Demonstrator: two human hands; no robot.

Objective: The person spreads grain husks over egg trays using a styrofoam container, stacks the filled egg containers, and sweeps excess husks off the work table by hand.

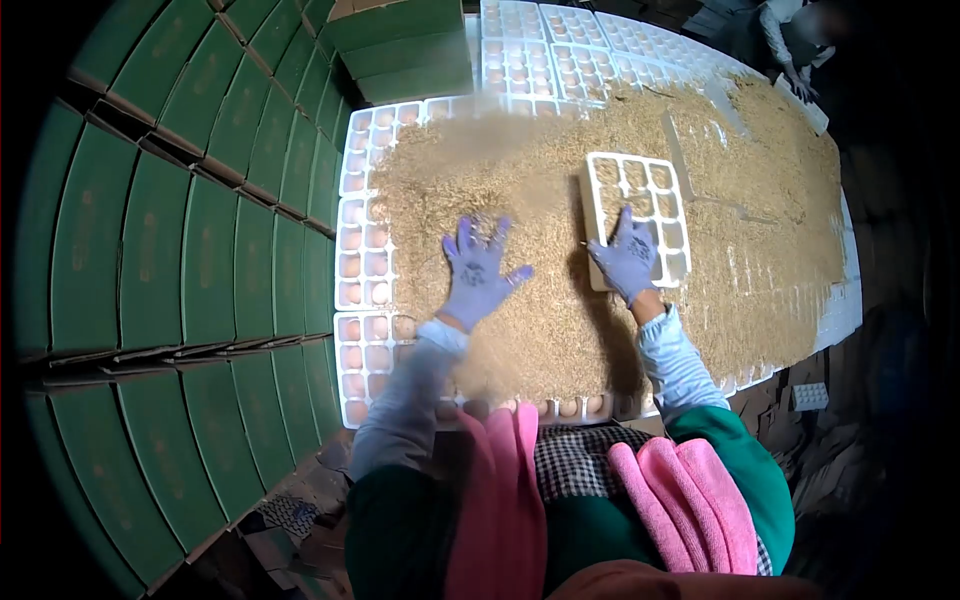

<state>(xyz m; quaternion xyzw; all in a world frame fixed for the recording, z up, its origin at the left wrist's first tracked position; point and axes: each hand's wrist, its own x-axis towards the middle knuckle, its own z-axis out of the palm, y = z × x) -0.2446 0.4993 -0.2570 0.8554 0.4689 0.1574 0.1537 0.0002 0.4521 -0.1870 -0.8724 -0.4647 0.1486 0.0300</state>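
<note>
My left hand (478,272), in a grey-purple glove, lies spread on a wide layer of loose tan husks (540,330). My right hand (628,258), gloved alike, is on a white compartment tray (597,215), fingers over its cells and the thumb at its left edge. Some husks show in the tray's cells. White trays of eggs (352,250) show along the left edge of the husk layer, and more egg trays (525,60) stand at the back.
Stacked green boxes (155,240) form a wall on the left. An open green box (405,50) stands at the back left. Another person (790,40) is at the far right corner, a hand near a white tray (803,103). A small white tray (810,397) lies lower right.
</note>
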